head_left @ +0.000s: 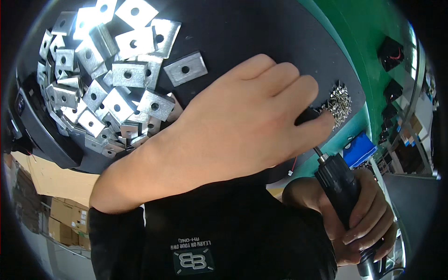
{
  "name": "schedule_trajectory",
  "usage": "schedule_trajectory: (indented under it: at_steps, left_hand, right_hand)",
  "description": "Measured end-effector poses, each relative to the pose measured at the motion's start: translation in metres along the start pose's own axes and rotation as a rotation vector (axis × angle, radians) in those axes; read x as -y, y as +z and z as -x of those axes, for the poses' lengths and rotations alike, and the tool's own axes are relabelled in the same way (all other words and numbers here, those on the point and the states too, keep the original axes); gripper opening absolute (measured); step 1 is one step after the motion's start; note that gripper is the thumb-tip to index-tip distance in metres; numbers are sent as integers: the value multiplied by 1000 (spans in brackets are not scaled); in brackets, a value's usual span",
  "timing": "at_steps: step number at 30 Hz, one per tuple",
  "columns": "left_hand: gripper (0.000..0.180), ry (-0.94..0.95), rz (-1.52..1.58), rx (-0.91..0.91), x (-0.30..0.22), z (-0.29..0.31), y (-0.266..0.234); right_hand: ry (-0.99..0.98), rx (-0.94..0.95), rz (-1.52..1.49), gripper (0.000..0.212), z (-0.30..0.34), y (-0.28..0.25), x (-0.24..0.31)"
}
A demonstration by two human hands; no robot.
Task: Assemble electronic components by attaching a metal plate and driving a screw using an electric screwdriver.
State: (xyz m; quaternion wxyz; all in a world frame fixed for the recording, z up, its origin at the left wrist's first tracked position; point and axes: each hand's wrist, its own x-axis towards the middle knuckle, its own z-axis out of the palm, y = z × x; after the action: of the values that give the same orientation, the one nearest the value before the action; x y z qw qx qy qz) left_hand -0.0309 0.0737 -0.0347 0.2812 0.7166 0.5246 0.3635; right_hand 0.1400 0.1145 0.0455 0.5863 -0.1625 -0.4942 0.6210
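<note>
And here's the right hand (368, 224), low on the right, fingers wrapped firmly about the body of a black powered screwdriver (338, 179). It's a whole-fist grip, presumably because a thick round barrel sits steadier that way. The screwdriver is down at the right, near the rounded edge of the worktop (247, 28), slanted so its thin metal shaft (318, 151) points up and left, and the end of that shaft goes out of sight beneath the left hand (266, 116).

Over to that left hand: it arches across the middle, back upward, fingers curled under, thumb bent toward them. Something dark shows in the gap by the thumb, but whether it's held or just background, I can't tell, nor whether the fingertips have closed on anything.

Just past the thumb sits a heap of small shiny metal fasteners (340, 103), close in, probably so the fingers can get at them easily. Away to the left, a jumbled pile of silvery holed plates (122, 99) spreads wide, likely kept on that side to leave elbow room. One lone plate (175, 73) lies flat, just off the pile, near the left hand's knuckles.
</note>
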Motion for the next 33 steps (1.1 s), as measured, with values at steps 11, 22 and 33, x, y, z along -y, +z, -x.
schedule_trajectory:
  at_steps: [11, 22, 33]
  left_hand:
    - [45, -12, 36, 70, 0, -4, -4]
    - [67, 109, 20, 95, 1, -4, -10]
    - [78, 6, -75, 201, -12, -8, -19]
  right_hand:
    - [44, 8, 228, 28, -2, 12, -6]
    - [-64, 90, 203, 43, 4, -5, 24]
    - [-92, -321, 220, 38, 38, -73, 61]
